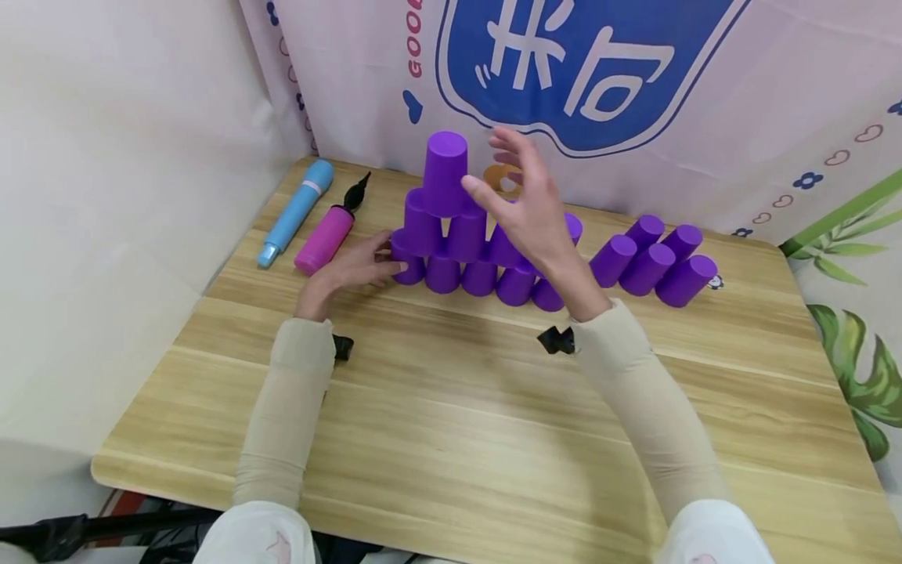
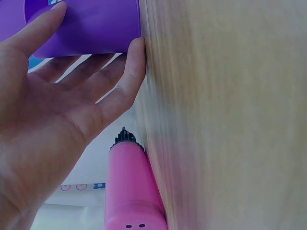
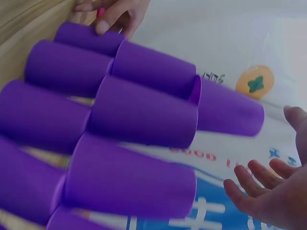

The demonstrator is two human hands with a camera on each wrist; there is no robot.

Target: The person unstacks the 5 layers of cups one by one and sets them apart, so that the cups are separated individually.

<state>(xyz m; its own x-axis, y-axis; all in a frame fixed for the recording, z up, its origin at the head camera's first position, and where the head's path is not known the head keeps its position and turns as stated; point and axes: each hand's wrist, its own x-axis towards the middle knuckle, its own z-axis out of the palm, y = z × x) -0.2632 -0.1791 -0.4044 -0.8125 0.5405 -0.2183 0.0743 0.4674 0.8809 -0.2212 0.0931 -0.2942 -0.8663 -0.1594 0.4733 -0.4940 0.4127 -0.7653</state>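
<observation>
Purple cups stand upside down in a stacked wall, with a lone top cup (image 1: 446, 174) resting over the left end of the second row. My left hand (image 1: 355, 262) touches the leftmost bottom cup (image 1: 409, 269), its fingers extended. In the left wrist view the thumb lies on one side of that purple cup (image 2: 96, 28) and the other fingertips along its edge. My right hand (image 1: 530, 205) hovers just right of the top cup, fingers spread and holding nothing. The right wrist view shows a gap between the hand (image 3: 278, 191) and the top cup (image 3: 230, 108). My right forearm partly hides the wall's right end.
Right of the wall, several more purple cups (image 1: 648, 268) stand upside down in a cluster. At the left lie a blue tube with a clear tip (image 1: 296, 211) and a pink hand pump (image 1: 327, 237) with a black nozzle. A printed cloth (image 1: 352, 86) hangs behind the wooden table (image 1: 437, 439).
</observation>
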